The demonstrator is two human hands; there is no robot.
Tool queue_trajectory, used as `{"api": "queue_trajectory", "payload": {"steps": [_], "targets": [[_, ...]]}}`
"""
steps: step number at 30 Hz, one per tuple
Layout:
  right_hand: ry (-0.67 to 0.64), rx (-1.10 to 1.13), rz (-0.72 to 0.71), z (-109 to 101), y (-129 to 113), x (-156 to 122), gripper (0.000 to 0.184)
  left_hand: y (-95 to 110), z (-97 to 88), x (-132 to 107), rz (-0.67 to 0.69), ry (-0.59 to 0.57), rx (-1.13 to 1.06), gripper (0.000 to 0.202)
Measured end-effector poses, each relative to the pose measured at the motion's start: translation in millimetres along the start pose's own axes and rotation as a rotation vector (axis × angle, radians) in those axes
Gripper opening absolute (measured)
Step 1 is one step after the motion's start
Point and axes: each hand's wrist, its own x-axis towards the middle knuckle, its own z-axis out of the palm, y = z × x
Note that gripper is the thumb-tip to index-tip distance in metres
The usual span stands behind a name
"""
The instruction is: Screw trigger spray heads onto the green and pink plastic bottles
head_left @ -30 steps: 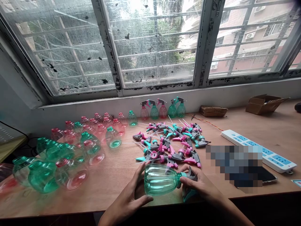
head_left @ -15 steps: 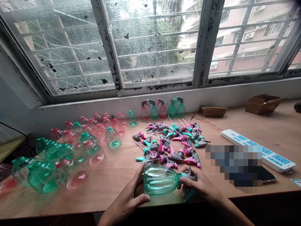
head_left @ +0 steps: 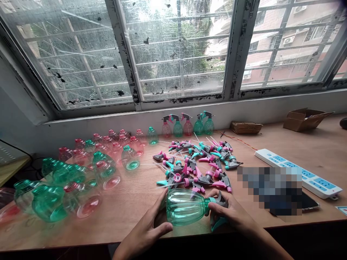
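1. Both hands grip one green bottle (head_left: 185, 206), which lies on its side at the near edge of the table (head_left: 135, 206) with its neck pointing right. The left hand (head_left: 150, 229) cups the bottle's base with fingers and thumb curled round it. The right hand (head_left: 233, 215) is closed over the spray head (head_left: 220, 200) at the neck, and its teal trigger hangs below the fingers.
2. A wide window (head_left: 176, 47) with streaked panes and a peeling frame runs behind the whole table.
3. The wooden table stretches from left to right under the sill.
4. A heap of empty bottles (head_left: 48, 202), green and pink, lies on the left, well apart from the hands.
5. A pile of loose spray heads (head_left: 195, 166), in grey, pink and teal, sits just beyond the held bottle.
6. A white power strip (head_left: 321, 185) lies on the right, partly behind a blurred patch.
7. An open cardboard box (head_left: 303, 119) stands at the far right, and a flatter box (head_left: 245, 127) lies near the wall.
8. Five finished spray bottles (head_left: 187, 124) stand upright in a row against the wall.
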Motion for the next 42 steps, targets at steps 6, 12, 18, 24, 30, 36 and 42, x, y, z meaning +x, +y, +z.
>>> {"api": "queue_trajectory", "payload": {"steps": [6, 12, 18, 24, 30, 36, 42], "targets": [[0.003, -0.002, 0.003, -1.3, 1.1, 1.7, 0.04, 11.4, 0.7, 1.2, -0.087, 0.025, 0.128, 0.095], [0.024, -0.015, -0.009, -1.4, 1.7, 1.0, 0.039, 5.2, 3.7, 2.5, -0.041, 0.038, 0.086, 0.1], [0.046, -0.038, -0.031, -1.2, 1.7, 1.6, 0.038, 7.1, 3.0, 4.2, -0.059, 0.045, 0.13, 0.102], [0.034, -0.039, -0.011, -1.3, 1.8, 1.6, 0.04, 2.6, 3.0, 3.6, -0.052, 0.06, 0.17, 0.097], [-0.045, -0.109, -0.011, -3.1, 0.3, 0.0, 0.035, -1.3, 5.1, 2.7, 0.009, 0.014, 0.0, 0.082], [-0.034, -0.121, -0.017, -5.8, 4.1, -1.3, 0.031, 9.2, 3.5, 2.0, -0.008, -0.018, -0.029, 0.097], [-0.023, -0.136, -0.004, -3.9, 2.8, -0.9, 0.034, 9.3, 2.7, 2.8, -0.065, 0.01, 0.099, 0.096]]}}
